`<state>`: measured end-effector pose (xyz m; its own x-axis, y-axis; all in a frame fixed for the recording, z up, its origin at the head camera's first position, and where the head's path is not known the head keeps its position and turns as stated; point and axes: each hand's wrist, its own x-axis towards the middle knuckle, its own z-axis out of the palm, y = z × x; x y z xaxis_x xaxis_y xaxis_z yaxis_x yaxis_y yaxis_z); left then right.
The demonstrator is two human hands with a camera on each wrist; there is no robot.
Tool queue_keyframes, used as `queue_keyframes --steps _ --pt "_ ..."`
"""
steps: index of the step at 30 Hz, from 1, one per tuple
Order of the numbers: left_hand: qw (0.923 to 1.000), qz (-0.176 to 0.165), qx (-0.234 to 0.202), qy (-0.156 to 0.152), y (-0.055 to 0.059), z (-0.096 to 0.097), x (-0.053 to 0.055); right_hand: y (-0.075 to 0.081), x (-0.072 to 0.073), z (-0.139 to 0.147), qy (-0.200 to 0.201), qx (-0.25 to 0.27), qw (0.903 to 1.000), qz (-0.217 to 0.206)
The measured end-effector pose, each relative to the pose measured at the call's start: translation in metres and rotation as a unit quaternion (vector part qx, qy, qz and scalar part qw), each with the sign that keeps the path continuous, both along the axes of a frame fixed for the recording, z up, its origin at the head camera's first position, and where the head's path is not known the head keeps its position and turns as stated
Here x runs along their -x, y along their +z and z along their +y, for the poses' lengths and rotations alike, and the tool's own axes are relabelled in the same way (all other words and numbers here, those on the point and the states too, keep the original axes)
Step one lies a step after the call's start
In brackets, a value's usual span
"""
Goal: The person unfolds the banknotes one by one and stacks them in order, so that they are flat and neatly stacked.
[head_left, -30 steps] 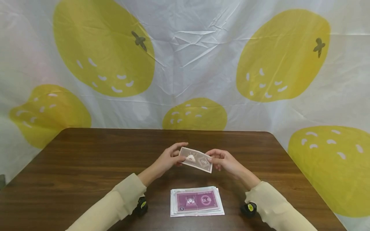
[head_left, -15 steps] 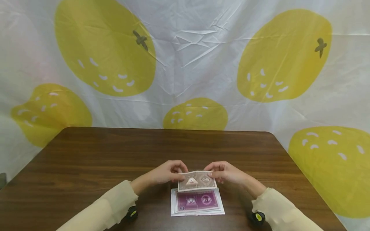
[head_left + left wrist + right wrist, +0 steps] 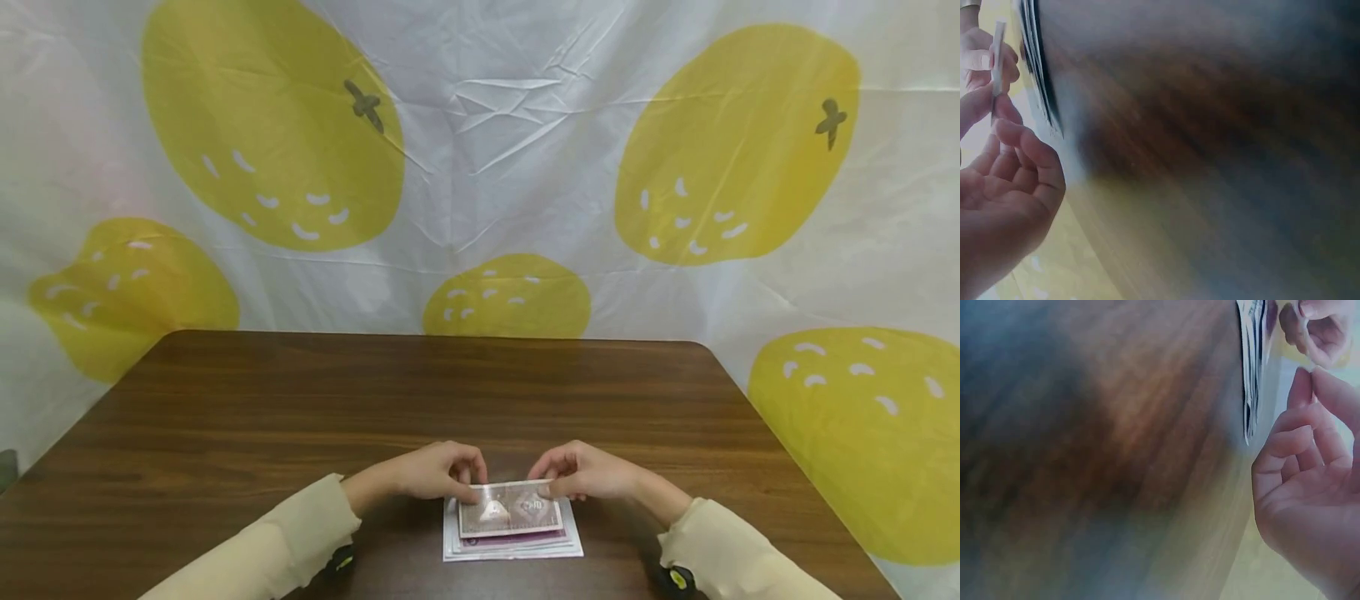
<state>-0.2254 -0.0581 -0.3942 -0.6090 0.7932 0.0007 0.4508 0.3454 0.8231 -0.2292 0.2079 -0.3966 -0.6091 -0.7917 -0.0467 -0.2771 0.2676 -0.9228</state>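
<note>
A brownish-grey play banknote (image 3: 510, 510) with a pale cartoon figure is held by both hands over a stack of banknotes (image 3: 452, 542). My left hand (image 3: 442, 471) pinches its left end between thumb and fingers; my right hand (image 3: 588, 471) pinches the right end the same way. Beneath the note, a strip of the purple banknote (image 3: 517, 542) on top of the stack shows at the near side. Both wrist views catch the held note edge-on, with a gap between it and the stack (image 3: 1038, 62). The stack's layered edges (image 3: 1252, 369) stand out in the right wrist view.
The stack lies on a dark brown wooden table (image 3: 300, 400), near its front. Behind the table hangs a white cloth (image 3: 510, 167) printed with large yellow fruit. Dark wrist devices (image 3: 678, 579) sit at the cream sleeves (image 3: 720, 542).
Both hands have brought the brownish-grey banknote toward the body and down, from beyond the stack to over it. The note has levelled from a slant and now covers most of the purple one.
</note>
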Motion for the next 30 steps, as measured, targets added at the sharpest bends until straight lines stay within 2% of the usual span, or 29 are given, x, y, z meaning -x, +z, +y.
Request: queue_keyframes --steps 9,14,19,22,24,27,30 --pt "0.995 0.074 0.066 -0.009 -0.002 0.0046 -0.0058 -0.0065 -0.0011 -0.0023 -0.007 -0.037 0.998 0.05" --pt "0.99 0.113 0.084 0.001 -0.0023 0.0059 -0.0075 -0.0082 -0.0016 -0.004 -0.019 -0.043 0.9965 0.07" --pt "0.9856 0.139 0.095 0.014 -0.004 0.0065 -0.0075 -0.0081 -0.0038 -0.0074 -0.031 -0.065 0.99 0.122" --pt "0.9847 0.144 0.096 0.019 -0.0045 0.0066 -0.0075 -0.0073 -0.0055 -0.0093 -0.043 -0.085 0.9857 0.139" --pt "0.9851 0.143 0.094 0.019 -0.0049 0.0057 -0.0071 -0.0072 -0.0059 -0.0095 -0.051 -0.09 0.9855 0.135" --pt "0.986 0.146 0.076 0.021 -0.0057 0.0035 -0.0042 -0.0074 -0.0051 -0.0072 -0.064 -0.076 0.9873 0.124" --pt "0.9857 0.158 0.044 0.039 -0.0056 -0.0006 0.0005 -0.005 -0.0027 -0.0019 -0.092 -0.048 0.9892 0.104"
